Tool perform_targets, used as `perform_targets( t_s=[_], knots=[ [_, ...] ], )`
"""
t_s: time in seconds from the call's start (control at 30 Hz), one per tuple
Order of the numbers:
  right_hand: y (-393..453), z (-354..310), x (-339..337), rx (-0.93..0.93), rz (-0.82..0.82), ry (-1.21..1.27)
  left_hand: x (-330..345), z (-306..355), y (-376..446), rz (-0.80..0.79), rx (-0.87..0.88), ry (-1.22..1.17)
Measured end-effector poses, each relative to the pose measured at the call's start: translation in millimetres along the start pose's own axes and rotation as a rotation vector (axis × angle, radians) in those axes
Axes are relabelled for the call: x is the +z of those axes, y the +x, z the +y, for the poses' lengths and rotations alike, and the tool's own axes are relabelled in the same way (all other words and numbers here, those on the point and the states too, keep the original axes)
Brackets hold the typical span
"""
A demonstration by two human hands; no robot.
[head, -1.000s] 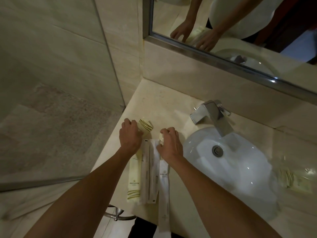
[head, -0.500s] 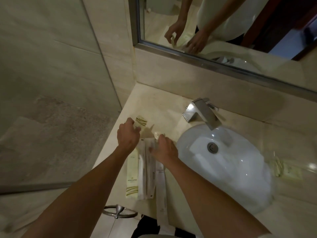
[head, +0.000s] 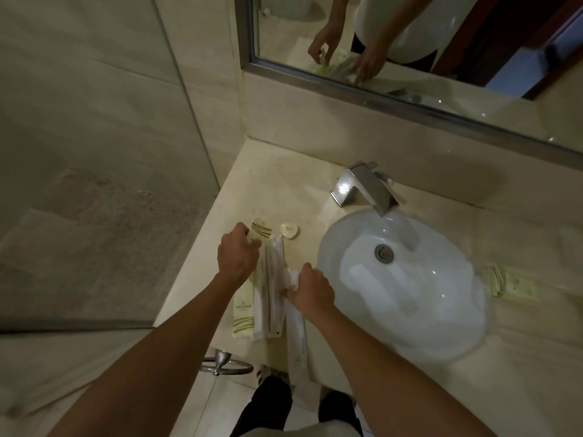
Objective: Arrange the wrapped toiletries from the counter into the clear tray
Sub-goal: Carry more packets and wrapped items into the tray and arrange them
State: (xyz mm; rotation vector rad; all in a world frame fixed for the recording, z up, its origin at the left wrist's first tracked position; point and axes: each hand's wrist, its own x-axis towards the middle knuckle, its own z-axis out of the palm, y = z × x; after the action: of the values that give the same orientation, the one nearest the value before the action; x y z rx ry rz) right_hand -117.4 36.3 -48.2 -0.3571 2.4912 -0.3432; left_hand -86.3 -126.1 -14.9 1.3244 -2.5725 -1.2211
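Wrapped toiletries (head: 266,298) lie in a loose row on the beige stone counter (head: 277,184), left of the basin and near the counter's front edge. At the left of the row is a long cream packet (head: 243,313) with gold stripes at its near end; beside it lie white sachets, and a long white sachet (head: 298,335) at the right of the row reaches past the front edge. Left hand (head: 236,253) hovers over the far end of the row, fingers curled around a small cream packet with gold stripes (head: 261,229), which shows just beyond the fingertips. Right hand (head: 310,288) rests on the right side of the row, its fingers bent and pinching the crumpled upper part of the long white sachet. A small round wrapped soap (head: 290,231) sits on the counter just beyond the row, apart from both hands. White oval basin (head: 410,294) is set into the counter to the right, with a chrome faucet (head: 362,187) behind it. On the counter right of the basin, seen through a clear and blurred surface, lies another cream packet (head: 511,283); whether that surface is the tray cannot be told. A framed mirror (head: 410,102) runs along the back wall, and a chrome ring (head: 227,364) hangs below the counter's front edge.
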Motion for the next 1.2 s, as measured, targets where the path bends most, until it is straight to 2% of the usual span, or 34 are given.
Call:
perform_targets(
  t_s=[0.13,0.33,0.57,0.83,1.03,1.2],
  knots=[
    [-4.3,1.3,3.5,0.035,0.008,0.058,2.8,1.9,-7.9,-0.009,0.006,-0.004],
    [-5.8,7.5,0.1,0.018,0.027,-0.044,0.9,0.2,-18.7,-0.022,0.024,-0.001],
    [-14.9,51.3,-49.0,0.097,0.142,0.099,22.8,24.3,-36.5,-0.088,0.096,0.0],
    [-37.2,147.8,-140.0,0.27,0.368,0.262,96.6,110.9,-74.8,-0.246,0.285,0.025],
    [-65.1,237.3,-181.5,0.395,0.504,0.378,164.9,172.7,-113.7,-0.383,0.443,0.123],
    [-87.4,314.2,-210.5,0.449,0.574,0.447,224.1,218.8,-148.8,-0.427,0.539,0.247]
  ],
)
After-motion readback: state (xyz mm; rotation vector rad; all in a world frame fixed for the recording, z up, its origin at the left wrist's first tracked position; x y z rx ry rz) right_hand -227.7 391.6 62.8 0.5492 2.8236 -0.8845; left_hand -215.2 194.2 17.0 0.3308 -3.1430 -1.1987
